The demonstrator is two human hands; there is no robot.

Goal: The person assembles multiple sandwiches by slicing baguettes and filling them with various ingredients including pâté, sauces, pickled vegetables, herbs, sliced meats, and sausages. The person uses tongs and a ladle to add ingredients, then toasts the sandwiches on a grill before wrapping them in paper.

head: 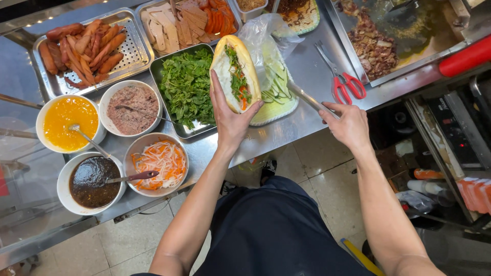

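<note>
- Steel surface carries trays and bowls; seen from the head camera looking down.
- left hand closed around a split baguette sandwich, held upright above the surface, open side up; filling shows greens, orange and red bits.
- right hand grips metal tongs; tong tips reach into a plate of cucumber slices partly under a clear plastic bag.
- Sandwich sits between tray of green herbs and the cucumber plate, just above both.
- Red-handled scissors lie on surface right of the cucumber, near right hand, not touched.
- Left side: perforated tray of sausages, bowl of yellow sauce with spoon, bowl of pinkish pâté, bowl of dark sauce with spoon, bowl of pickled carrot and radish shreds.
- Top: tray of sliced meats; top right a griddle with browned meat.
- Floor tiles and person's dark clothing below.
</note>
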